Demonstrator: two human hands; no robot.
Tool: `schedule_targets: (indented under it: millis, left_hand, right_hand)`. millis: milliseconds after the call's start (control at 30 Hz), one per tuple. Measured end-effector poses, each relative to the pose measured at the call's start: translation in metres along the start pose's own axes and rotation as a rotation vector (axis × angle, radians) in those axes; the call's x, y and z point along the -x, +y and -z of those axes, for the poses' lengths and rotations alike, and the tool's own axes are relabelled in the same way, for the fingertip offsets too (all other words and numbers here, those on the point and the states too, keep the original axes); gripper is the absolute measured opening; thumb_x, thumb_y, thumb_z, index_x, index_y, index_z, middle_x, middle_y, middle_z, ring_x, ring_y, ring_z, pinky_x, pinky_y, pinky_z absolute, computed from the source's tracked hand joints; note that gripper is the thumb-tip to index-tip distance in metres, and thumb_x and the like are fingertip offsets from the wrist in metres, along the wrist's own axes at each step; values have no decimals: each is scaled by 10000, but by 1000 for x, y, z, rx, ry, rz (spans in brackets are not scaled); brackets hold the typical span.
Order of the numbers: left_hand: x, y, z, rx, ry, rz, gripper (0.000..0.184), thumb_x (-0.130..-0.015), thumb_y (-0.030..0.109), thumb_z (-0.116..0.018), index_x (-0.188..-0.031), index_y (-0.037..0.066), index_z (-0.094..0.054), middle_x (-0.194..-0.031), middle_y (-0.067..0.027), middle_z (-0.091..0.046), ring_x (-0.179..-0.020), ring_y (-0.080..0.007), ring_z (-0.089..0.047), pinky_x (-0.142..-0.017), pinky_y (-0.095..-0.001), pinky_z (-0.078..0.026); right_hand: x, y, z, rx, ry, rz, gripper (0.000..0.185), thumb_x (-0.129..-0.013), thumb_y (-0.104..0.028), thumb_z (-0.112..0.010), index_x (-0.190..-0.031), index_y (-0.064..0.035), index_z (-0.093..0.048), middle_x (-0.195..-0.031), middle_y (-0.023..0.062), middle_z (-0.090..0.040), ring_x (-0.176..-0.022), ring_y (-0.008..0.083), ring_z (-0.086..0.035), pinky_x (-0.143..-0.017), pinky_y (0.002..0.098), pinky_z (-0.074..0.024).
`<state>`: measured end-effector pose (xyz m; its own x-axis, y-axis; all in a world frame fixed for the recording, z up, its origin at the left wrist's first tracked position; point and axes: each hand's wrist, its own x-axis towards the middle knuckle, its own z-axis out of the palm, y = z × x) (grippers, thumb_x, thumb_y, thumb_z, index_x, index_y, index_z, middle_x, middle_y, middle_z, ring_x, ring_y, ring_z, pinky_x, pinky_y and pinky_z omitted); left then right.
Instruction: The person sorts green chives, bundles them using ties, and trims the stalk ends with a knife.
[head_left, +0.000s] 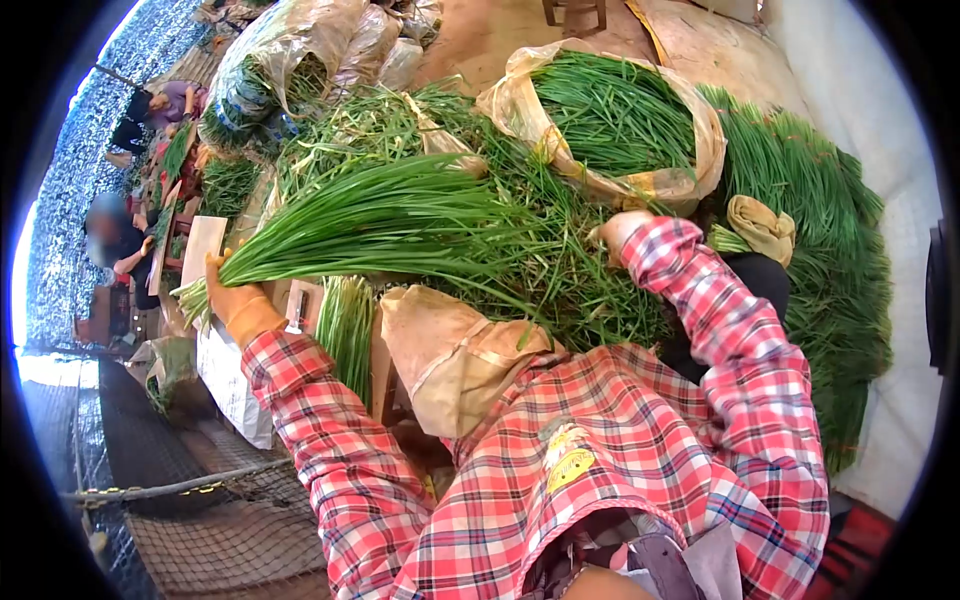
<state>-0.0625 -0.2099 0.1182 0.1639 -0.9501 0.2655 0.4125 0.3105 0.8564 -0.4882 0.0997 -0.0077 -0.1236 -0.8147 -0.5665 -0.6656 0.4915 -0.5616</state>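
My left hand (pixel 238 300), in an orange-yellow glove, is closed around the pale stem ends of a large bunch of garlic chives (pixel 375 225). The long green leaves fan out to the right over a heap of loose leaves (pixel 590 290). My right hand (pixel 622 234) is over that heap, just below a plastic sack. Its fingers look curled together, and what they hold, if anything, is hidden. Below the held bunch, another bundle of chives (pixel 345 335) lies beside a wooden board (pixel 383 375) and a tan cloth (pixel 450 350) on my lap.
An open plastic sack (pixel 705 150) full of chives stands ahead. Stacked chives (pixel 835 250) line the right side by a pale wall (pixel 880 100). Filled bags (pixel 310 50) stand at the back left. Two people (pixel 125 240) sit at far left. Netting (pixel 230 540) hangs at lower left.
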Motion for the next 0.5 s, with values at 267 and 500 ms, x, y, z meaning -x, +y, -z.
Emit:
schedule_targets:
  millis: [267,500]
  left_hand:
    - [10,18,-4,38,92,115,181,-919,172,-493,-942,-5,-517,-852,-120,-559,-790,-235,-588,-783,-374,-532]
    - [31,15,-42,80,-28,98,238,-886,260,-533,-808,35,-527,-804,-119,-586,-816,-283,-598,-787,-428,-516]
  right_hand:
    - [-11,-60,-6,-309,175,286,294,-788,-329,-632,-1015,-149,-679,-950,46,-676,-759,157,-626,-763,283,-488]
    - [-53,-126,-32,-801,38,213,639,-798,-439,-622,-1257,-25,-463,-618,16,-635,-497,93,-538,-477,251,-441]
